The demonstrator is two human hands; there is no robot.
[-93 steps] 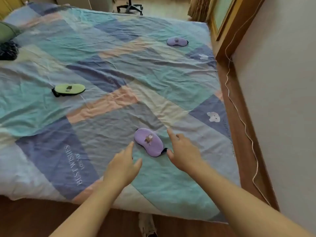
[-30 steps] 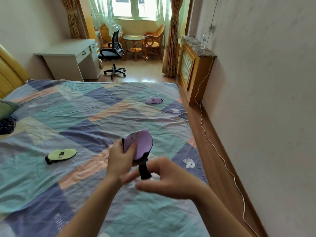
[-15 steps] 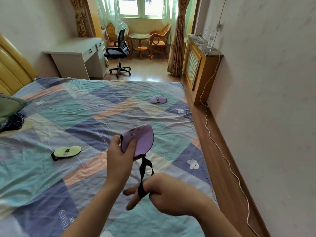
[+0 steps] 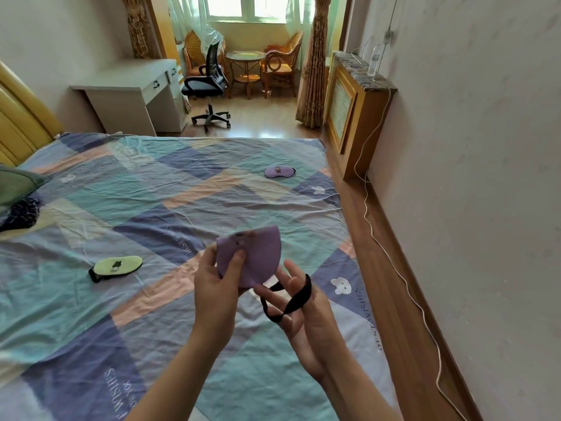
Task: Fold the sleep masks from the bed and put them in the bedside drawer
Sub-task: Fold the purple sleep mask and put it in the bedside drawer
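My left hand pinches a purple sleep mask, folded in half, above the bed. Its black elastic strap hangs down and loops over the spread fingers of my right hand, which is palm up just right of the mask. A green sleep mask with a black strap lies flat on the bed to the left. A second purple sleep mask lies flat near the bed's far right edge. No bedside drawer is in view.
A green pillow and dark cloth lie at the bed's left. Beyond the bed stand a white desk, an office chair and wicker chairs. A wooden cabinet and a white cable run along the right wall.
I picked the purple mask up off the bed and folded it in my left hand. My right hand has turned palm up and spread its fingers inside the strap loop.
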